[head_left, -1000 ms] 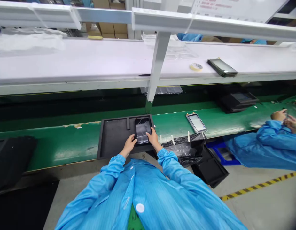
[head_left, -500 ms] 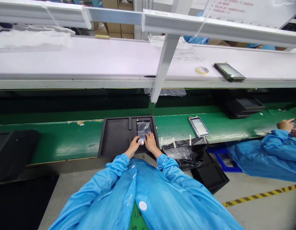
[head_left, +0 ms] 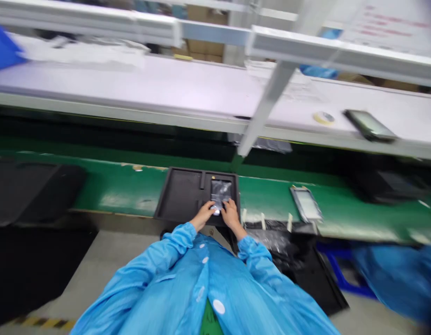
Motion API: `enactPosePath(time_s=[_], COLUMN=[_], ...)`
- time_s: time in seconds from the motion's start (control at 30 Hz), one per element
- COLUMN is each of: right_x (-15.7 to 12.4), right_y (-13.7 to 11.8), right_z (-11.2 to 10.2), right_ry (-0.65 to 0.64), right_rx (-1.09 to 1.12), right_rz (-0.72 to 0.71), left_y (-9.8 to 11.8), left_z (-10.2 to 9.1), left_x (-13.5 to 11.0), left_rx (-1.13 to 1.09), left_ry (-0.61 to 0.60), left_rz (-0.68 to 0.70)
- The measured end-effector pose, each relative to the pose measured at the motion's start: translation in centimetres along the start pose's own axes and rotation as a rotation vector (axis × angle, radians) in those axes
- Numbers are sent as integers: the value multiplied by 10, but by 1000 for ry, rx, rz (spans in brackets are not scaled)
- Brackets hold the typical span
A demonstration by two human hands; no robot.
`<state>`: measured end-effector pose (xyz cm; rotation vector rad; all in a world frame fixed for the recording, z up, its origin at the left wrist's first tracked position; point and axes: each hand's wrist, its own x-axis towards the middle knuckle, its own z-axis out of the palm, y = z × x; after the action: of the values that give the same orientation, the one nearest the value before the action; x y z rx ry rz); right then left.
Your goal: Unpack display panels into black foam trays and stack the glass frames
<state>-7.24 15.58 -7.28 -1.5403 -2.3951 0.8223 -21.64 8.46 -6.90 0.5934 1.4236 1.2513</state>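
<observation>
A dark flat screen panel (head_left: 221,190) with a glossy, film-like surface lies in the right-hand compartment of a black tray (head_left: 182,195). My left hand (head_left: 203,215) has its fingers closed at the panel's near left corner. At the near right corner, my right hand (head_left: 231,214) grips the edge with bent fingers. A bright patch shows on the panel between both hands. Blur hides the exact fingertip contact.
Right of the tray lies another framed screen (head_left: 306,204) on the green bench (head_left: 114,186). A black plastic bag (head_left: 271,237) hangs taped to the bench edge. Black trays (head_left: 386,184) are stacked at right. A shelf (head_left: 187,88) above holds a tape roll (head_left: 323,118). A blue-sleeved co-worker (head_left: 397,274) is at right.
The camera view has turned left, so the bench scene sits further right in the picture. Both hands stay at the panel's near end; the panel remains in the tray.
</observation>
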Motion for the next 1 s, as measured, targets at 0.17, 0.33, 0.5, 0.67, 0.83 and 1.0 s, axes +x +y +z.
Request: enactPosePath(time_s=[0.17, 0.33, 0.5, 0.67, 0.83, 1.0], right_x=[15, 15, -15, -37, -66, -106], right_y=[40, 31, -49, -125, -179, -237], right_z=[25, 34, 24, 44, 80, 104], right_ry=[191, 236, 159, 33, -134, -372], right_rx=[64, 61, 80, 134, 110, 41], right_rz=[-179, -396, -575, -684, -668, -600], left_y=[19, 15, -10, -19, -16, -19], left_z=[0, -43, -119, -202, -273, -330], left_x=[-15, -51, -108, -144, -174, -199], left_rx=[-35, 5, -4, -136, -123, -56], left_ry=[74, 135, 297, 557, 571, 511], left_rz=[65, 175, 182, 115, 92, 60])
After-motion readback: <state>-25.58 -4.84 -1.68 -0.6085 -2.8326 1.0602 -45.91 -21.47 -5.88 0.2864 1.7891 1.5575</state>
